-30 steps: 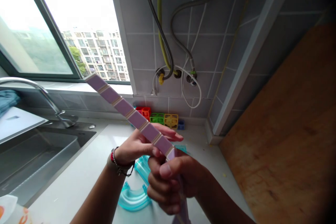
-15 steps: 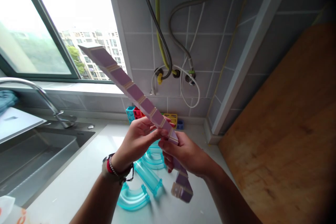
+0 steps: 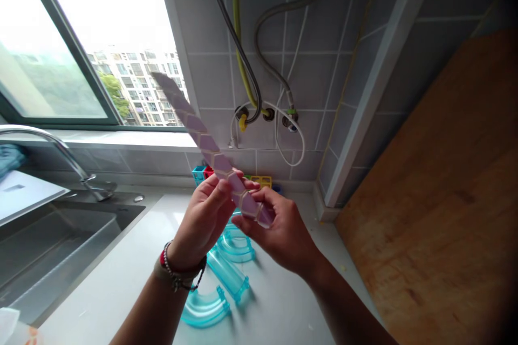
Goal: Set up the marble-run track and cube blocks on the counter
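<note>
Between my hands is a purple snake puzzle (image 3: 209, 146) made of wedge segments with pale joints. It slants up to the left, its far end in front of the window. My left hand (image 3: 206, 215) is closed around its lower middle, with the thumb lying on the near face. My right hand (image 3: 285, 229) grips the lower right end between thumb and fingers, which partly cover that end. Beneath my hands, clear turquoise track pieces (image 3: 230, 272) lie on the white counter (image 3: 279, 310), one straight and the others curved.
Coloured plastic blocks (image 3: 261, 180) stand by the tiled wall, partly behind my hands. At the left are a sink (image 3: 81, 242), a faucet (image 3: 67, 145) and a white board (image 3: 28, 194). Hoses (image 3: 259, 38) hang from the wall. A wooden panel (image 3: 437, 194) leans at the right.
The snake puzzle has been turned and looks steeper, with its broad faces toward me. The bent part that hung below my right hand no longer shows. My left hand has shifted slightly left.
</note>
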`<move>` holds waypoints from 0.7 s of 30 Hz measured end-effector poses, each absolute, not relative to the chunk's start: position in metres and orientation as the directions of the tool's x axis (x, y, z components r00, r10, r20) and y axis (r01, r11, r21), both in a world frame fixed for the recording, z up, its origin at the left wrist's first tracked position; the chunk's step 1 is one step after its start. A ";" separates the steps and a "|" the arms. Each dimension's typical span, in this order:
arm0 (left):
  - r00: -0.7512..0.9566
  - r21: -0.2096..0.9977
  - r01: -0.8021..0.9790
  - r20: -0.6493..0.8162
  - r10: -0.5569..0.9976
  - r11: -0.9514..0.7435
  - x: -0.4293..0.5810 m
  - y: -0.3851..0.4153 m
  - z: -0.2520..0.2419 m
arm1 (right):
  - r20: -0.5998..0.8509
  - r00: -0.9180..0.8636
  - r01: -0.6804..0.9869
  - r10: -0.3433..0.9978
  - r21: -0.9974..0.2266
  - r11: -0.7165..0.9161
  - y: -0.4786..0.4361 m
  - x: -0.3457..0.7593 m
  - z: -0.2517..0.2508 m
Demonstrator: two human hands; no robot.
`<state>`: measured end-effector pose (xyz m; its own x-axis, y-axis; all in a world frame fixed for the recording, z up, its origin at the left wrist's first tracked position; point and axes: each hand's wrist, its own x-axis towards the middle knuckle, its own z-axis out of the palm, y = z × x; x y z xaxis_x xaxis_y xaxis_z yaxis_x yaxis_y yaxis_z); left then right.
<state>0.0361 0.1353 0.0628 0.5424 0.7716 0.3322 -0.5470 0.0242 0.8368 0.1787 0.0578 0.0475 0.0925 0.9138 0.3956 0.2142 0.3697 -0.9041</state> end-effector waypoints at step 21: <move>0.506 0.947 -0.253 0.306 0.807 -0.201 0.035 0.145 0.061 | 0.195 0.139 0.517 0.971 -0.850 0.097 0.064 0.178 0.038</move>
<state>0.0348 0.1450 0.0607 0.5059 0.8065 0.3060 -0.2528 -0.2006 0.9465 0.1784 0.0636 0.0384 0.1387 0.9709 0.1951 0.5174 0.0969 -0.8502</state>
